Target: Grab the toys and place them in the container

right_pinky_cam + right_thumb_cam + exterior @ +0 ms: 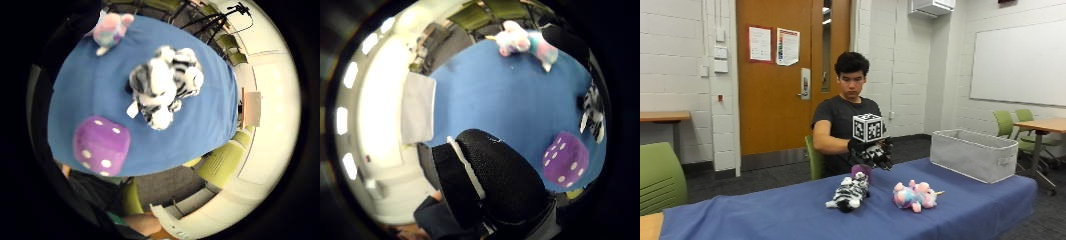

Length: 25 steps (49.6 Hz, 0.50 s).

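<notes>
Blue cloth covers the table (773, 215), and all three toys are sitting on it, none of them in the container so far. From the outside view the person sits at the far side with the gloved right hand (874, 152) raised in the air above the toys, not touching any of them. Its fingers hang down and look loosely curled with nothing in them, as far as that view shows; the thumb-side palm view only shows a big black gloved finger (495, 185) close to the lens, so no extra help there.

Right under the hand is the purple dice (861, 171), a plush one with white dots, mostly hidden behind the zebra toy (850, 193) from the outside camera. The little-finger palm view shows both clearly, zebra lying on its side just beside the dice. The pink and blue plush (913, 196) lies to the right of the zebra, a bit apart from it.

The grey fabric container (973, 155) stands on the right end of the table, well apart from the toys, open side up.
</notes>
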Available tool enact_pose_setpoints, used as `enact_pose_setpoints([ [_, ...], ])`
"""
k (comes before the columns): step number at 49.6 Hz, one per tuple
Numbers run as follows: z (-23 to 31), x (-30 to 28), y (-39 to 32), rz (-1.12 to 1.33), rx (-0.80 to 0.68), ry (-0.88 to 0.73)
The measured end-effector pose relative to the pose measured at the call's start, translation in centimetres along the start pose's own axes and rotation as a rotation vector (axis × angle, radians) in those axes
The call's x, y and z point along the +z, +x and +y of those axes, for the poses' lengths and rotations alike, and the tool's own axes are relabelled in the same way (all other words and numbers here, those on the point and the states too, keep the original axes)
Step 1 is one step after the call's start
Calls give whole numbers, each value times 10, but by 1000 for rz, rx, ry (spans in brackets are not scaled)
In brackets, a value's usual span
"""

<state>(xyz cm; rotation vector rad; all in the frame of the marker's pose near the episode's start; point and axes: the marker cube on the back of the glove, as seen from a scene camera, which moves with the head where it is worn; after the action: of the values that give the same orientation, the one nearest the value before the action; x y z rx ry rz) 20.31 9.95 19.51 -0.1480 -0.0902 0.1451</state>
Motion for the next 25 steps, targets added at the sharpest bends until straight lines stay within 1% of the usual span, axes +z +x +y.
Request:
enact_pose_setpoints([
  [5,5,30,11,-6,12,-48],
  [11,13,53,19,0,28,-64],
  [25,41,71,36,1,32,-34],
])
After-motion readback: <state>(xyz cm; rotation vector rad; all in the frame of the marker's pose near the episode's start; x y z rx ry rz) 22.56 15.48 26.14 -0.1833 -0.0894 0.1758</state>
